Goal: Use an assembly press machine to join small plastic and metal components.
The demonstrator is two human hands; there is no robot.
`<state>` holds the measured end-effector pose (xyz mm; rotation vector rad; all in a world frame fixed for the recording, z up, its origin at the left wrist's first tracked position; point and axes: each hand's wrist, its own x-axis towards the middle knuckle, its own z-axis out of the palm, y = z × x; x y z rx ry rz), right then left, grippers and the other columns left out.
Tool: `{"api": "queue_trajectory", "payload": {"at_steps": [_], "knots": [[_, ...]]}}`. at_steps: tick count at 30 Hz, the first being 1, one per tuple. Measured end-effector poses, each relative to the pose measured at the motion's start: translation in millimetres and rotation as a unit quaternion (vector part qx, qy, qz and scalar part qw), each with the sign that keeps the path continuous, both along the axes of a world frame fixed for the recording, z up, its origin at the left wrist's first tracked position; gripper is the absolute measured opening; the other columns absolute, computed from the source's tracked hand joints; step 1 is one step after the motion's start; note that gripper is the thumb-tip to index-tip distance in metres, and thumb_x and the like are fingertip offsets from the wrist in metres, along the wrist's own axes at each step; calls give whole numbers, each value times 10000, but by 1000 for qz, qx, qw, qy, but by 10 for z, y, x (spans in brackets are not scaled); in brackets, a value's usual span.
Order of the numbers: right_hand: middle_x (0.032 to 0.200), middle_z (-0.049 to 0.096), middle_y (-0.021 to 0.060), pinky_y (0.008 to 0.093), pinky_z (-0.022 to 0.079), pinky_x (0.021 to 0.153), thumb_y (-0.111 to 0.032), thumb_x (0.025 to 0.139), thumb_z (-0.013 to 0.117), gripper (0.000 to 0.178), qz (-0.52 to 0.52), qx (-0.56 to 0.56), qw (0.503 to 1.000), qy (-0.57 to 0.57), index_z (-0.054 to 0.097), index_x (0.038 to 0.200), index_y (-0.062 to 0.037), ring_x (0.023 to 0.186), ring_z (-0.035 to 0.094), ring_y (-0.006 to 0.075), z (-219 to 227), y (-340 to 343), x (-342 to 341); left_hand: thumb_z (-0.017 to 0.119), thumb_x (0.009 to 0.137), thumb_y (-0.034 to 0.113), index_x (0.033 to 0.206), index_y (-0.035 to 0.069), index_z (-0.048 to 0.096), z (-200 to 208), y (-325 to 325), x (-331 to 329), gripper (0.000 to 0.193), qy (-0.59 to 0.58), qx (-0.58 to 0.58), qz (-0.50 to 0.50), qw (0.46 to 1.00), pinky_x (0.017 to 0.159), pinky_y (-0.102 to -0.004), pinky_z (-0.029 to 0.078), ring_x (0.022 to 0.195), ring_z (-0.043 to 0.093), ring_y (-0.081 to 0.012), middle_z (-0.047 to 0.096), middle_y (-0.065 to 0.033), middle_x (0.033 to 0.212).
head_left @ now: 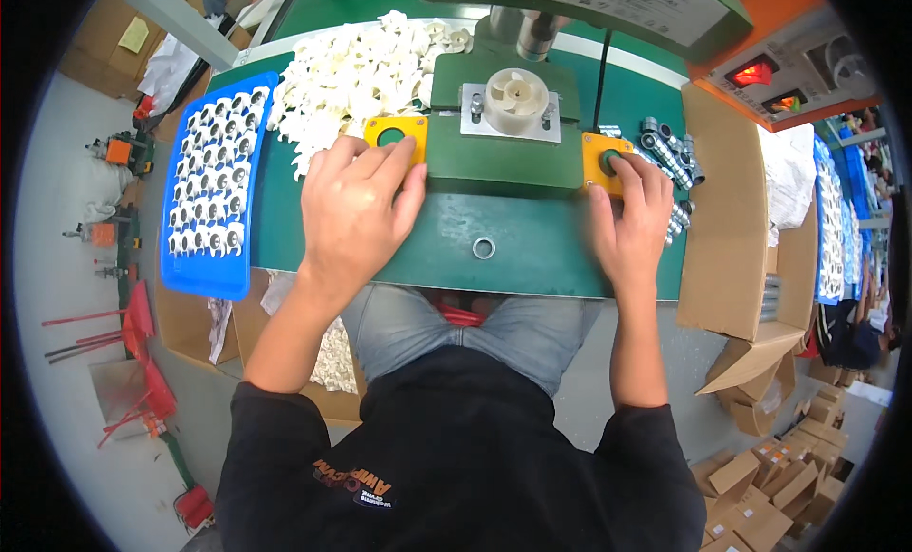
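A green bench press (503, 167) stands in front of me, with a white plastic impeller (516, 101) seated in its metal-plate fixture under the ram (538, 36). My left hand (356, 205) rests its fingers on the left yellow button plate (410, 127), thumb apart. On the other side, the fingers of my right hand (631, 210) reach onto the right yellow button plate (595, 146), over its dark button. Neither hand holds anything. Between them, nearer to me, a small metal ring (484, 248) lies on the green tabletop (432, 234).
White plastic parts (351, 72) are heaped at the back left. A blue tray (178, 275) beside them carries rows of white pieces with dark centres. Metal sleeves (665, 148) lie right of the press. A cardboard box (719, 210) borders the right edge; an orange control box (774, 72) hangs above.
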<state>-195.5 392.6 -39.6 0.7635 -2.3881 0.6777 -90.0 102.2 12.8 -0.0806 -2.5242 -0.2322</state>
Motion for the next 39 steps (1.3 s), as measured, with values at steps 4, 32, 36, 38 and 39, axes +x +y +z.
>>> {"api": "queue_trajectory", "payload": {"at_steps": [4,32,36,38,39], "knots": [[1236,637,123,455,444,943,-287,925,755,355,-9,48,999,15,694,1173,-41,1129,568,335,49,61,-23,787,824,99,1039,27,769,-42,-79,-58,227,27,-15,-14,999,751,-403,509,841,655,-277,764,-81,920],[972,676,137,422,525,788,-5,744,789,332,206,-110,960,-155,615,1026,-21,882,652,341,-91,-504,751,744,871,164,1055,6,763,171,187,-390,243,4,229,-99,968,824,-421,548,843,685,-327,743,-133,912],[930,687,136,394,542,744,-49,767,844,295,149,-147,970,-120,648,984,-14,827,667,312,96,-363,598,815,821,288,1151,5,730,255,374,-677,443,35,345,-90,934,773,-425,559,816,687,-303,722,-133,1058],[910,682,126,382,531,731,-65,766,864,315,107,-158,976,-106,652,993,-14,817,661,295,167,-302,522,837,796,318,1159,13,724,302,460,-822,488,51,346,-84,933,767,-429,566,810,692,-290,706,-135,1098],[901,681,112,360,518,713,-79,770,876,323,92,-163,978,-97,659,1002,-18,807,657,262,194,-274,464,837,796,312,1144,16,729,372,517,-883,469,58,352,-90,930,767,-431,571,817,698,-298,710,-139,1071]]}}
